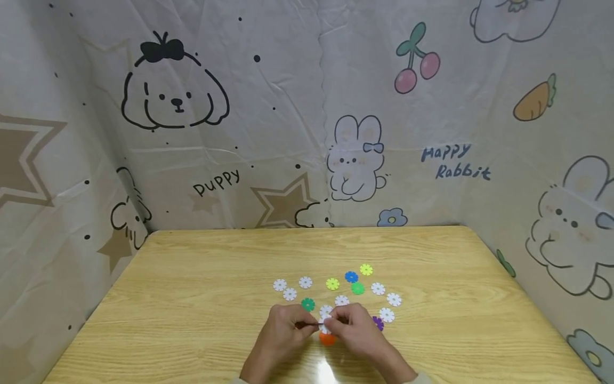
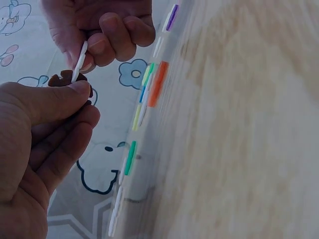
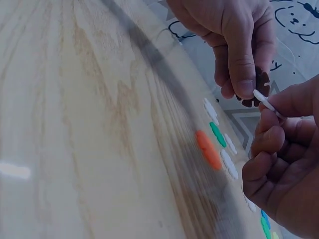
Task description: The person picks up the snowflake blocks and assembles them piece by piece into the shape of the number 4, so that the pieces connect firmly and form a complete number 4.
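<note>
Above the wooden table, my left hand (image 1: 282, 332) pinches a brown notched snowflake disc (image 2: 61, 79) between thumb and fingers. My right hand (image 1: 361, 332) pinches a white notched snowflake disc (image 3: 263, 101) by its edge. The white disc stands crosswise to the brown one, and their rims meet at the notches. How deep one sits in the other, I cannot tell. Just below the hands lies an orange disc (image 1: 328, 339). A white disc (image 1: 325, 310) lies just beyond them, and a purple disc (image 1: 378, 323) is partly hidden by my right hand.
More discs lie scattered over the table (image 1: 192, 298): a dark green one (image 1: 308, 304), a blue one (image 1: 351, 277), a light green one (image 1: 357, 288), yellow ones (image 1: 332, 284) and several white ones (image 1: 386, 314). A printed cloth (image 1: 278, 106) hangs behind the table and along both sides.
</note>
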A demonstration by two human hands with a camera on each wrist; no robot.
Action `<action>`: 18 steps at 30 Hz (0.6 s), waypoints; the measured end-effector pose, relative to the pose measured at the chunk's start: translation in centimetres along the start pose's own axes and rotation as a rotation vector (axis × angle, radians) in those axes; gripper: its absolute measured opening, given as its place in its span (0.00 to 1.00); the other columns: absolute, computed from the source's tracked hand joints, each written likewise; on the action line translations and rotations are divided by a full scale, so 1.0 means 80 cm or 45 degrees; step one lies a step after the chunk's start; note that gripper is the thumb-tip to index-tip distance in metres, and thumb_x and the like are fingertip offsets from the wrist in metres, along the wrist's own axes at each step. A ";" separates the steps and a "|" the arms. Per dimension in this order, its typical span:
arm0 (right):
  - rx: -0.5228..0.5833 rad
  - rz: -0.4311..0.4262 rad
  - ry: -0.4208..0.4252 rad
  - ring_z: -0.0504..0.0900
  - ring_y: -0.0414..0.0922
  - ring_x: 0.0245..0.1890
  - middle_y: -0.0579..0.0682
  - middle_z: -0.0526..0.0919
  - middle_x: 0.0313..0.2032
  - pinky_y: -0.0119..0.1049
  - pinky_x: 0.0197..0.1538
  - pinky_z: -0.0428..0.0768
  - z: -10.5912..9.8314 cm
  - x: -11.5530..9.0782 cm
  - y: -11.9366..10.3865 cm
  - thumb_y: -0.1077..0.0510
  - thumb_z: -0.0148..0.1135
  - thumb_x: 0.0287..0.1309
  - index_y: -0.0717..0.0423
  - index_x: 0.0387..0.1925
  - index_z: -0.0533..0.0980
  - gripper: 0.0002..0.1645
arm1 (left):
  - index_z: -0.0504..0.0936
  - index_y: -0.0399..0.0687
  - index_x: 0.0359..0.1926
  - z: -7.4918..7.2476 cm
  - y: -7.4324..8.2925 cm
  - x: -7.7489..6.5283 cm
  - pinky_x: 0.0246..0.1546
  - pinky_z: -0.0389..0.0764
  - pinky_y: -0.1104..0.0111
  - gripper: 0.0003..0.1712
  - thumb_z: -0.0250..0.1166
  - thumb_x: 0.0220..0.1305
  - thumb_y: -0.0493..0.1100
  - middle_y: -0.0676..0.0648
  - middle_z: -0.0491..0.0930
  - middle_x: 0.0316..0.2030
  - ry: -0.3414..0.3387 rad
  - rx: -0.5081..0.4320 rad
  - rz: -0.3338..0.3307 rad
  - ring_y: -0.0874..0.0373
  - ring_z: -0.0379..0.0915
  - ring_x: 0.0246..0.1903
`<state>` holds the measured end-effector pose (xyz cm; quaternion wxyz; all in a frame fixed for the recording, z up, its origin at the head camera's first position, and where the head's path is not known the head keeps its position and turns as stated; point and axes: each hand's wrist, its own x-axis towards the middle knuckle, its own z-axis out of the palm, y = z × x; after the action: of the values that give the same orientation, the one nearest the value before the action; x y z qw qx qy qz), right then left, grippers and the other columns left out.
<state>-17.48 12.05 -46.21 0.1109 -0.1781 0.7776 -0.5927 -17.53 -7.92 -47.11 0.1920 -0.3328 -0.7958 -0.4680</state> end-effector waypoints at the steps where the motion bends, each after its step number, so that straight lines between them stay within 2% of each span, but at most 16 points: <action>1: 0.004 0.003 0.002 0.68 0.36 0.21 0.43 0.73 0.21 0.28 0.27 0.69 0.000 0.000 0.001 0.65 0.60 0.65 0.70 0.26 0.78 0.12 | 0.89 0.43 0.24 0.000 0.000 0.000 0.27 0.78 0.80 0.09 0.77 0.47 0.26 0.53 0.85 0.24 0.001 0.008 -0.003 0.69 0.79 0.25; 5: 0.001 0.005 0.007 0.68 0.36 0.21 0.43 0.73 0.22 0.28 0.26 0.68 0.002 0.000 0.000 0.65 0.60 0.64 0.69 0.26 0.78 0.12 | 0.89 0.43 0.24 0.000 0.000 0.000 0.27 0.78 0.80 0.09 0.77 0.47 0.26 0.53 0.85 0.24 -0.025 0.027 -0.042 0.70 0.78 0.25; 8: -0.005 0.017 0.007 0.67 0.36 0.20 0.43 0.73 0.21 0.28 0.25 0.67 0.003 0.001 -0.002 0.65 0.61 0.63 0.68 0.25 0.78 0.12 | 0.88 0.42 0.25 -0.003 0.000 0.000 0.27 0.78 0.79 0.09 0.76 0.48 0.26 0.52 0.85 0.25 -0.086 0.025 -0.096 0.70 0.78 0.26; 13: -0.021 0.055 0.007 0.63 0.35 0.17 0.42 0.70 0.17 0.27 0.21 0.62 0.004 0.001 -0.007 0.62 0.63 0.62 0.67 0.22 0.75 0.15 | 0.88 0.40 0.31 -0.010 0.001 0.002 0.30 0.80 0.76 0.06 0.74 0.53 0.28 0.51 0.85 0.29 -0.209 0.032 -0.202 0.69 0.78 0.28; 18: -0.048 0.043 0.012 0.63 0.35 0.18 0.42 0.70 0.17 0.27 0.20 0.61 0.003 0.003 -0.009 0.60 0.64 0.62 0.65 0.20 0.74 0.17 | 0.88 0.40 0.38 -0.016 0.002 0.003 0.31 0.81 0.72 0.10 0.76 0.53 0.32 0.51 0.86 0.32 -0.262 0.056 -0.274 0.67 0.79 0.31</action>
<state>-17.48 11.54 -45.57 0.1138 -0.1641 0.7919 -0.5770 -17.59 -8.87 -46.22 0.0653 -0.2876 -0.8524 -0.4318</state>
